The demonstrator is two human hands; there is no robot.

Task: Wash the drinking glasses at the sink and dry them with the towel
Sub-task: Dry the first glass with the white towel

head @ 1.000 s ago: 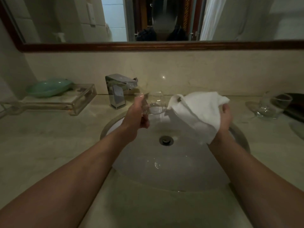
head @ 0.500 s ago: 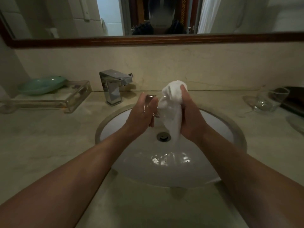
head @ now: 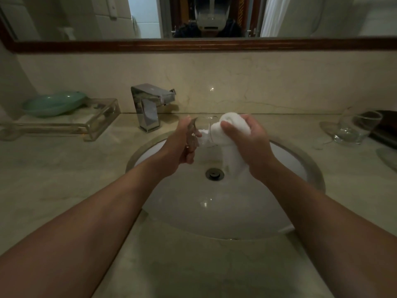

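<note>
Marble counter (head: 53, 179) lies nearest me, with both my forearms reaching over it to the white basin (head: 318, 175). The basin holds no standing water that I can see, and its drain (head: 214, 174) is open. Above the basin's far half, my left hand (head: 182, 145) has its fingers curled round the drinking glass (head: 204, 134), which is held on its side with the mouth toward my right. My right hand (head: 251, 143) grips the bunched white towel (head: 227, 125) and presses one end into the mouth of the glass; the loose end hangs down into the basin. Beyond, no stream shows at the faucet (head: 150, 106). Assessment: washing of this glass appears complete and drying is under way, interior first; the outside is probably left to wipe. A second glass (head: 354, 127) sits on the counter well to the right, beside a dark tray (head: 384, 127); I cannot tell whether it is washed or dried. A green dish (head: 53, 104) rests on a clear tray (head: 101, 123) at far left.
</note>
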